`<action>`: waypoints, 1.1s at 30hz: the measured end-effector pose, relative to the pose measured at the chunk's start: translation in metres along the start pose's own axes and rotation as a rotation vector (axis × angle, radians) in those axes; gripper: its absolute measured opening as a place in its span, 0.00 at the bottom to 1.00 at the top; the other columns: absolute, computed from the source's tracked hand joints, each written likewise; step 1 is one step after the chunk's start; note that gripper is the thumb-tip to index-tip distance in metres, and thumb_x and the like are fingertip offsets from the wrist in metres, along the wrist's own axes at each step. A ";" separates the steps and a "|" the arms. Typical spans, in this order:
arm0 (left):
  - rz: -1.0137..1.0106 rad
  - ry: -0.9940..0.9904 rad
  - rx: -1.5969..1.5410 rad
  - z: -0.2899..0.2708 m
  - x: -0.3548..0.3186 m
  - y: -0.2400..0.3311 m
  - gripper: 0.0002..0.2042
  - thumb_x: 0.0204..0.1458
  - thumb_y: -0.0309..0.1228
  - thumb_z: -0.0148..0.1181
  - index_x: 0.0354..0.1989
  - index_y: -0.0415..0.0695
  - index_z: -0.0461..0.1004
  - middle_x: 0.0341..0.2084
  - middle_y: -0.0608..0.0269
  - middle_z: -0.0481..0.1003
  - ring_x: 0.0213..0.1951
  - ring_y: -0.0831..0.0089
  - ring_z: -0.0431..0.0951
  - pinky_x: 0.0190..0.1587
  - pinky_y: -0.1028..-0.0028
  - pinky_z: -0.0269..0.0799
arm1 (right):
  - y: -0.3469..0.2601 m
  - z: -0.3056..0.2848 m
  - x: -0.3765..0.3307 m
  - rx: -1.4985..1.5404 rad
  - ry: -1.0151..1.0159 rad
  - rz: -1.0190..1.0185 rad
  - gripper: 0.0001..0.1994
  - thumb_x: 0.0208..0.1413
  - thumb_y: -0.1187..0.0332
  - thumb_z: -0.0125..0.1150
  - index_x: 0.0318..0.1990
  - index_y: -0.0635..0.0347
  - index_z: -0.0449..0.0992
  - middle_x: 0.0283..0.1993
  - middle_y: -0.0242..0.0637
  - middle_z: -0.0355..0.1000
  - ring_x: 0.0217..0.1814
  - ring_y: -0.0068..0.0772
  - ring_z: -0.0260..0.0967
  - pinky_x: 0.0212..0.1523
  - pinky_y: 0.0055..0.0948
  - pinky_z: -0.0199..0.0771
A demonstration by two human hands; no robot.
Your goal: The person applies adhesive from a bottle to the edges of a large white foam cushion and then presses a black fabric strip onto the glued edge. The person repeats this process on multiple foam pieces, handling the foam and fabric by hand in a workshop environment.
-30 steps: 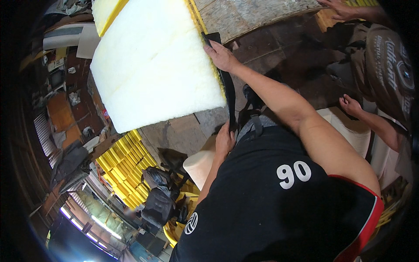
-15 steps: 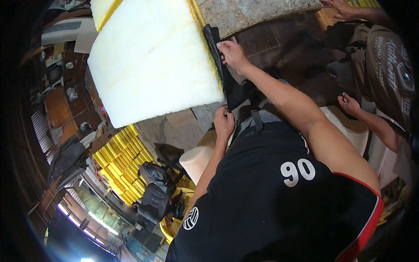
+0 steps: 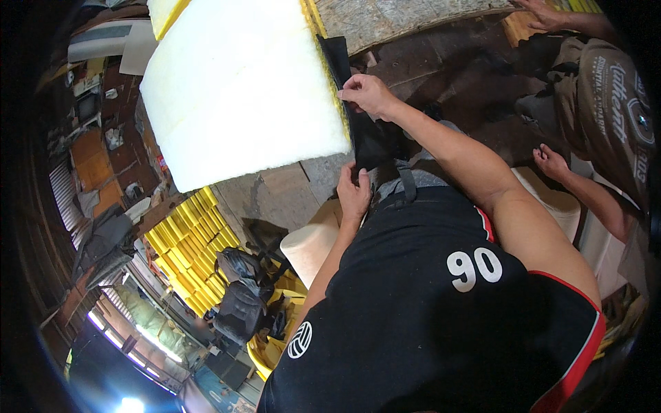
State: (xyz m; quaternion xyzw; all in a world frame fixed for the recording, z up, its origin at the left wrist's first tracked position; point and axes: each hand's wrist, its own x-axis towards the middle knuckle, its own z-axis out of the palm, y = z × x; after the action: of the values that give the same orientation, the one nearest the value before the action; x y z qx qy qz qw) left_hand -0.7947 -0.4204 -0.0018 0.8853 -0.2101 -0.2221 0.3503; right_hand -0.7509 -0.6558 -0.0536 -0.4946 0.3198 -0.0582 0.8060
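A thick white batting sheet (image 3: 241,96) lies over a yellow foam slab (image 3: 315,19) on the worktable. Along its right edge hangs a strip of black fabric (image 3: 368,141), partly folded. My right hand (image 3: 372,96) is closed in a pinch at that edge, with the fabric at its fingertips. Nearer to me, my left hand (image 3: 354,196) holds the fabric's lower end by the near corner of the batting. Its fingertips are partly hidden by the cloth.
A wooden tabletop (image 3: 279,196) shows below the batting. Yellow foam pieces (image 3: 193,248) are stacked at left, near a black padded chair (image 3: 241,310). A beige cushioned piece (image 3: 313,241) stands beside my left forearm. At right is another person (image 3: 606,103), hands apart from mine.
My right hand has moved slightly down along the batting edge, its fingertips closer to the white sheet. The black fabric has shifted and spread a little. My left hand stays near the corner.
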 end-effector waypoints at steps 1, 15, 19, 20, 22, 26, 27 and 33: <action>0.029 0.022 0.048 0.001 0.000 0.002 0.13 0.58 0.31 0.57 0.46 0.33 0.72 0.35 0.47 0.78 0.37 0.63 0.78 0.44 0.68 0.72 | 0.002 -0.001 0.000 0.005 -0.005 0.013 0.12 0.53 0.64 0.68 0.37 0.64 0.75 0.29 0.33 0.72 0.25 0.22 0.68 0.23 0.24 0.70; -0.121 0.074 0.123 -0.002 0.012 0.022 0.15 0.60 0.38 0.57 0.45 0.37 0.76 0.19 0.54 0.76 0.23 0.71 0.74 0.29 0.69 0.70 | -0.018 0.004 -0.005 0.194 -0.085 0.094 0.08 0.60 0.70 0.58 0.44 0.63 0.74 0.35 0.33 0.72 0.30 0.23 0.74 0.30 0.23 0.77; 0.000 0.106 0.057 0.002 0.012 0.013 0.14 0.60 0.37 0.56 0.46 0.37 0.76 0.23 0.52 0.78 0.25 0.71 0.76 0.31 0.69 0.71 | -0.019 0.005 -0.005 0.148 -0.088 0.049 0.10 0.59 0.72 0.56 0.46 0.64 0.75 0.37 0.35 0.74 0.31 0.23 0.74 0.30 0.23 0.77; -0.012 0.098 0.083 0.001 0.013 0.013 0.14 0.61 0.36 0.56 0.46 0.37 0.76 0.24 0.52 0.78 0.26 0.71 0.76 0.32 0.69 0.72 | -0.017 0.006 -0.003 0.143 -0.075 0.024 0.10 0.58 0.72 0.56 0.46 0.65 0.76 0.37 0.37 0.75 0.30 0.24 0.75 0.28 0.23 0.77; -0.036 0.082 0.135 -0.001 0.014 0.014 0.14 0.61 0.35 0.56 0.47 0.38 0.75 0.25 0.52 0.78 0.28 0.71 0.77 0.34 0.70 0.72 | -0.014 0.006 0.000 0.082 -0.068 -0.046 0.11 0.57 0.72 0.57 0.46 0.66 0.77 0.39 0.39 0.76 0.30 0.25 0.76 0.28 0.24 0.77; -0.112 0.082 0.019 -0.001 0.015 0.020 0.13 0.60 0.32 0.55 0.48 0.37 0.75 0.26 0.54 0.78 0.29 0.73 0.77 0.34 0.71 0.73 | -0.016 -0.003 0.014 -0.191 -0.055 -0.221 0.13 0.55 0.71 0.57 0.47 0.64 0.77 0.43 0.42 0.77 0.34 0.31 0.77 0.38 0.32 0.78; -0.140 0.069 -0.017 -0.002 0.015 0.021 0.12 0.60 0.31 0.55 0.48 0.37 0.75 0.27 0.55 0.79 0.30 0.74 0.77 0.33 0.72 0.73 | -0.020 -0.004 0.017 -0.269 -0.045 -0.257 0.14 0.54 0.71 0.57 0.47 0.63 0.78 0.44 0.43 0.77 0.37 0.34 0.78 0.42 0.34 0.78; -0.154 0.069 -0.215 0.005 0.016 0.009 0.10 0.61 0.27 0.52 0.46 0.34 0.74 0.33 0.58 0.77 0.33 0.76 0.76 0.34 0.75 0.75 | -0.030 -0.012 0.063 -0.550 0.135 -0.600 0.18 0.56 0.70 0.55 0.55 0.58 0.74 0.57 0.48 0.71 0.62 0.49 0.66 0.63 0.43 0.65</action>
State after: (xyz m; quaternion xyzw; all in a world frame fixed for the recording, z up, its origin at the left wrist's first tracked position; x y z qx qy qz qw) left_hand -0.7864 -0.4373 -0.0030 0.8633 -0.1046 -0.2389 0.4321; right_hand -0.7017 -0.7060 -0.0616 -0.7579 0.2171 -0.2353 0.5684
